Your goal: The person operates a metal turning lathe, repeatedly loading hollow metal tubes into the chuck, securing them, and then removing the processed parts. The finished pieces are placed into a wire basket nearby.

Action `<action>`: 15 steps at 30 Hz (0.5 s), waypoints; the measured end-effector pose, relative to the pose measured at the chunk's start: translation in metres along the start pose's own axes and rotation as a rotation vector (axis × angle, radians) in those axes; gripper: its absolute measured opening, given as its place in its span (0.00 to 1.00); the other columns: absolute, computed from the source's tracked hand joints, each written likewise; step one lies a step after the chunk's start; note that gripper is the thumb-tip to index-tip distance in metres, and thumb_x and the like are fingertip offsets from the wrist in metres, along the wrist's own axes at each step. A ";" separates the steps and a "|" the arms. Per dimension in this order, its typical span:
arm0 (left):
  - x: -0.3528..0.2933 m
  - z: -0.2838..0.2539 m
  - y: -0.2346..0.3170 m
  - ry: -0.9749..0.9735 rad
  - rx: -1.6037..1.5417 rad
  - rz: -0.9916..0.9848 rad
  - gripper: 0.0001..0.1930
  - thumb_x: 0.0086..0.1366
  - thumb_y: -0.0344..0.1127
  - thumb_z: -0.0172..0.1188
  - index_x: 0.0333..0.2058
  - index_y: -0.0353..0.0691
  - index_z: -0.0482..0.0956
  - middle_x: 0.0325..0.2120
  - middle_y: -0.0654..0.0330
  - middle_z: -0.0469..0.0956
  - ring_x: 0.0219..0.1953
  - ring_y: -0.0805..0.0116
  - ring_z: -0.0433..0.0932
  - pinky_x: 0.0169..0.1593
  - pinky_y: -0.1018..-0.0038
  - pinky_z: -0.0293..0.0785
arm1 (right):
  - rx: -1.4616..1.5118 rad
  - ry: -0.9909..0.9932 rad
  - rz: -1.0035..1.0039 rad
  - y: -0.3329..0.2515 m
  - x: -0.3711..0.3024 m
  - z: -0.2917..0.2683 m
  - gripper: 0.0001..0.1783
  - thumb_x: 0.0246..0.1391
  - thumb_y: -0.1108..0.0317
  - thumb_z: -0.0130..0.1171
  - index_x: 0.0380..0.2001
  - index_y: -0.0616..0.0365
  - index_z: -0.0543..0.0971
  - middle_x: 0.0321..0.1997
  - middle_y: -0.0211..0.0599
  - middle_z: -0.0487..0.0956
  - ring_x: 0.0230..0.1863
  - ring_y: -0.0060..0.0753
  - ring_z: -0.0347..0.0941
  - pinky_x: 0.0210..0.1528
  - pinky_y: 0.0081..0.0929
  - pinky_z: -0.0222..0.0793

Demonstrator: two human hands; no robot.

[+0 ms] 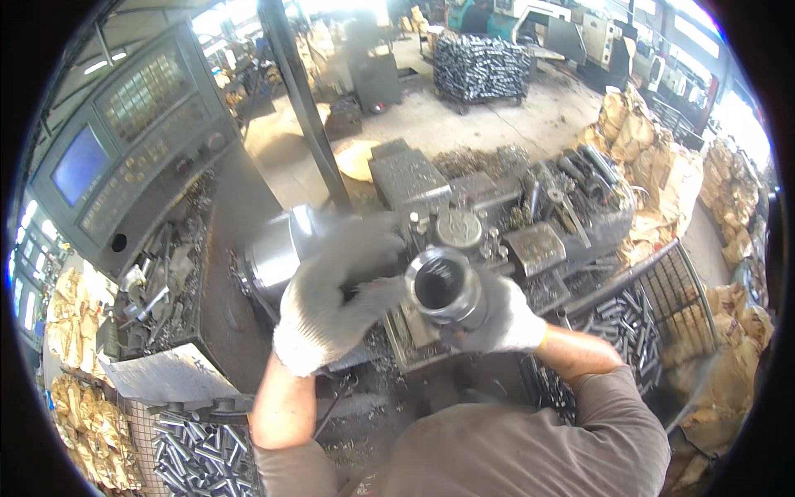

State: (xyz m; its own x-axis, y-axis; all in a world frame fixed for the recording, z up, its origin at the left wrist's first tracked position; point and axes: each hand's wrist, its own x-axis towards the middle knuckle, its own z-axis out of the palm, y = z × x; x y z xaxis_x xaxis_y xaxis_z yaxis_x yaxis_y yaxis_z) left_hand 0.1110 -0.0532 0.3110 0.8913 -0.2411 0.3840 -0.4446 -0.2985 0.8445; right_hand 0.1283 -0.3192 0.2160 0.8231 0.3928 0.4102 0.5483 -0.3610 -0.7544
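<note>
My right hand [509, 319], in a whitish work glove, grips a short, hollow metal tube [469, 300] from its right side. The tube's round open end faces up toward me, and its bore looks dark. To its left is my left hand [327, 302], gloved too, with grey-stained fingers stretched out and apart from the thumb. Those fingers are slightly blurred, and the thumb comes close to the tube's rim; whether it touches I cannot tell. Just beyond the left hand sits a shiny lathe chuck [280, 253].
A control panel [137, 141] with a screen stands at left. Behind the tube lies the machine's tool carriage [458, 228], littered with shavings. Wire bins of metal pieces stand at lower left [203, 455] and right [621, 331]. A dark upright post [302, 99] rises ahead; brown paper [654, 166] lies right.
</note>
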 end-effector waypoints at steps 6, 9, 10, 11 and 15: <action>0.004 0.003 -0.027 -0.605 0.882 0.197 0.08 0.59 0.38 0.68 0.36 0.43 0.87 0.26 0.46 0.84 0.32 0.42 0.86 0.38 0.53 0.82 | 0.156 -0.334 0.513 -0.017 -0.063 0.062 0.49 0.42 0.53 0.83 0.65 0.61 0.74 0.56 0.51 0.85 0.55 0.43 0.85 0.59 0.41 0.80; 0.015 0.010 -0.048 -0.646 0.957 0.199 0.08 0.60 0.39 0.67 0.34 0.43 0.87 0.26 0.46 0.84 0.32 0.43 0.86 0.38 0.53 0.82 | 0.250 -0.340 0.667 -0.003 -0.079 0.070 0.52 0.41 0.51 0.83 0.68 0.60 0.74 0.56 0.47 0.85 0.56 0.41 0.84 0.62 0.41 0.78; 0.033 0.009 -0.048 -0.659 1.025 0.190 0.08 0.61 0.39 0.66 0.35 0.44 0.88 0.26 0.47 0.84 0.32 0.43 0.86 0.37 0.53 0.82 | 0.240 -0.299 0.668 0.006 -0.088 0.071 0.52 0.40 0.50 0.83 0.67 0.60 0.74 0.57 0.47 0.85 0.57 0.41 0.84 0.62 0.41 0.78; 0.051 0.003 -0.063 -0.479 0.938 0.313 0.09 0.63 0.39 0.61 0.29 0.44 0.87 0.25 0.54 0.86 0.31 0.51 0.88 0.39 0.57 0.86 | 0.230 -0.257 0.670 0.014 -0.098 0.071 0.52 0.40 0.50 0.83 0.67 0.60 0.74 0.57 0.47 0.85 0.57 0.41 0.84 0.63 0.41 0.77; 0.127 -0.084 -0.088 0.042 1.017 -0.151 0.25 0.70 0.53 0.64 0.55 0.39 0.84 0.43 0.43 0.88 0.48 0.45 0.88 0.53 0.56 0.84 | 0.270 -0.226 0.708 0.018 -0.103 0.072 0.52 0.41 0.52 0.83 0.68 0.60 0.73 0.58 0.51 0.84 0.59 0.42 0.82 0.63 0.41 0.77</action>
State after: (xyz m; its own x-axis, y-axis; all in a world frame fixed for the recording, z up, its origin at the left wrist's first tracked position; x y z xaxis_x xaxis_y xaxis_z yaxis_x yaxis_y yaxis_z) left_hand 0.2710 0.0202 0.3170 0.9377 -0.1101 0.3294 -0.1757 -0.9685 0.1765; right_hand 0.0430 -0.3051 0.1229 0.8967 0.3191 -0.3067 -0.1739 -0.3832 -0.9071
